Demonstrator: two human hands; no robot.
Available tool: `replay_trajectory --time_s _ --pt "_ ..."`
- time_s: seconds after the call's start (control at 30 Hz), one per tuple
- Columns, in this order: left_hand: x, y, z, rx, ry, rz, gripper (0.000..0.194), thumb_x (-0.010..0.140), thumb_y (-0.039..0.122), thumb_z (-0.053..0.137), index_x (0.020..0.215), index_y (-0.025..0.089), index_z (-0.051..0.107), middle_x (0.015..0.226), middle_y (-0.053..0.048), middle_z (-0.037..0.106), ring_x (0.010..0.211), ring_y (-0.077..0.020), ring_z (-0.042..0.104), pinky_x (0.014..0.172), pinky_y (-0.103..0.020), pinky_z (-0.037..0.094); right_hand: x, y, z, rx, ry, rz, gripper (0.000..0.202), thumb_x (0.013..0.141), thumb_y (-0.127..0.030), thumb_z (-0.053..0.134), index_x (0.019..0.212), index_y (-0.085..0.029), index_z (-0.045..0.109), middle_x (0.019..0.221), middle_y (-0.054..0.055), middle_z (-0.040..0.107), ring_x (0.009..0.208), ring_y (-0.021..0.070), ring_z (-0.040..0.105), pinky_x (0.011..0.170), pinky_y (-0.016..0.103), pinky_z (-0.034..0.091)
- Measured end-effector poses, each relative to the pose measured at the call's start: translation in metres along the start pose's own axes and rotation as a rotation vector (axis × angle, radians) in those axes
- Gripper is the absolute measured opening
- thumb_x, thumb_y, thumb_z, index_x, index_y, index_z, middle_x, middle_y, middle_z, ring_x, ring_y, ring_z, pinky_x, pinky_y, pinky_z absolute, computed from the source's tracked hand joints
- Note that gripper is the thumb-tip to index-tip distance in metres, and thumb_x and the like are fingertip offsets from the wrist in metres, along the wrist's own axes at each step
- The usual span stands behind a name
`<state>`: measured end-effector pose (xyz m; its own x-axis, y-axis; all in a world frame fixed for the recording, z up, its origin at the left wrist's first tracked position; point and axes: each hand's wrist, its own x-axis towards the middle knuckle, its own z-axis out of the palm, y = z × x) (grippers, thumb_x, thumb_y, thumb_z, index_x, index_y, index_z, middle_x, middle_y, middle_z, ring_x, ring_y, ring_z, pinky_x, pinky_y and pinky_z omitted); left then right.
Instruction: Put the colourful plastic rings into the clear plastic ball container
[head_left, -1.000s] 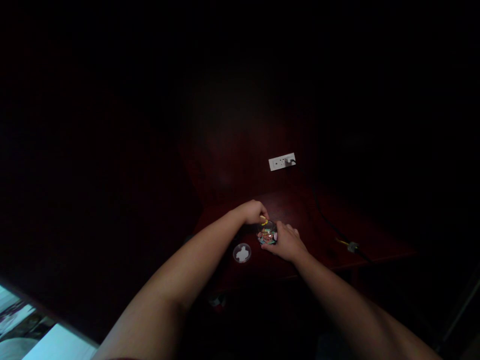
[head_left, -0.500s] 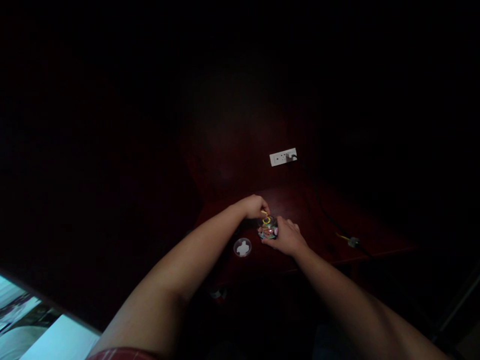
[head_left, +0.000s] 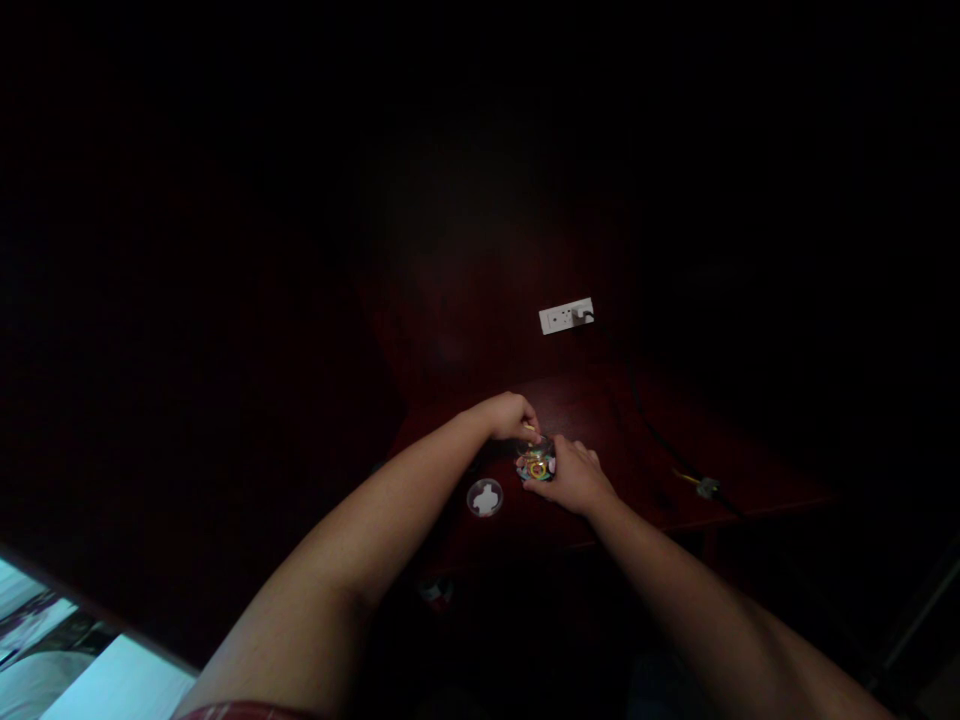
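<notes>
My right hand (head_left: 576,474) is wrapped round the right side of a small clear jar (head_left: 545,446) standing on the dark red table. Colourful small pieces lie inside, among them a yellow ring (head_left: 538,468); I cannot tell what kind of pieces they are. Over the jar's mouth, my left hand (head_left: 516,416) has its fingertips pinched on a small pale yellow piece (head_left: 530,428), mostly hidden by the fingers. A round clear lid (head_left: 485,497) with a white shape in its middle rests on the table, left of the jar and below my left forearm.
A white socket plate (head_left: 566,316) with a plug in it is on the wall behind. A black cable (head_left: 660,435) runs down across the table's right side, past a small greyish block (head_left: 706,488) with a yellow strand. The table's front edge (head_left: 675,524) is dimly lit.
The yellow ring has dropped from the jar's mouth to lower inside it. My left hand stays above the jar, and my right hand keeps its hold.
</notes>
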<state>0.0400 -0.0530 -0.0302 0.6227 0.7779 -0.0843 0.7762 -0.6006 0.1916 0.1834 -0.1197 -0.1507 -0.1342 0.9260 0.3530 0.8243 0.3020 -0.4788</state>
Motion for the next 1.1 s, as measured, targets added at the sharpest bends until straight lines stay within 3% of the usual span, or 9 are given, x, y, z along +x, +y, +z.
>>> replay_trajectory --time_s 0.17,0.33,0.5,0.93,1.1 --pt "-0.0014 0.001 -0.0006 0.08 0.027 0.004 0.021 0.072 0.031 0.067 0.088 0.02 0.075 0.083 -0.002 0.073 0.072 -0.0127 0.063 0.065 -0.019 0.044 -0.0001 0.0007 0.0007 0.005 0.006 -0.002 0.064 0.061 -0.06 0.07 0.107 -0.021 0.047 0.106 0.011 0.061 0.104 0.0299 0.053 0.081 0.036 0.035" --pt "-0.0022 0.0035 -0.0021 0.059 0.035 -0.033 0.026 0.069 0.02 0.064 0.094 0.02 0.074 0.089 -0.001 0.073 0.077 -0.0129 0.064 0.069 -0.018 0.045 0.0001 0.0024 0.0016 0.016 0.01 -0.01 0.065 0.06 -0.061 0.07 0.107 -0.021 0.047 0.106 0.009 0.061 0.102 0.029 0.053 0.08 0.035 0.035" --pt "-0.0023 0.0056 -0.0039 0.013 0.016 -0.081 0.027 0.072 0.013 0.06 0.096 0.018 0.073 0.084 -0.001 0.073 0.076 -0.0115 0.065 0.066 -0.016 0.045 -0.0003 0.0035 0.0021 0.015 0.024 -0.014 0.065 0.06 -0.06 0.07 0.107 -0.022 0.047 0.103 0.009 0.061 0.101 0.0289 0.054 0.079 0.035 0.036" --pt "-0.004 0.0038 -0.0013 -0.054 -0.05 -0.103 0.027 0.083 0.028 0.053 0.099 0.017 0.071 0.075 -0.002 0.072 0.065 -0.01 0.062 0.062 -0.017 0.044 0.0016 0.0069 0.0066 0.037 0.036 -0.027 0.065 0.059 -0.061 0.07 0.105 -0.021 0.047 0.105 0.009 0.061 0.102 0.0293 0.054 0.08 0.036 0.036" --pt "-0.0051 0.0055 -0.0032 -0.027 -0.003 -0.076 0.024 0.079 0.027 0.059 0.095 0.018 0.073 0.088 -0.002 0.073 0.076 -0.0115 0.063 0.071 -0.017 0.045 0.0016 0.0055 0.0055 0.027 0.041 -0.015 0.064 0.058 -0.061 0.071 0.103 -0.021 0.048 0.103 0.009 0.061 0.101 0.0295 0.055 0.08 0.035 0.036"
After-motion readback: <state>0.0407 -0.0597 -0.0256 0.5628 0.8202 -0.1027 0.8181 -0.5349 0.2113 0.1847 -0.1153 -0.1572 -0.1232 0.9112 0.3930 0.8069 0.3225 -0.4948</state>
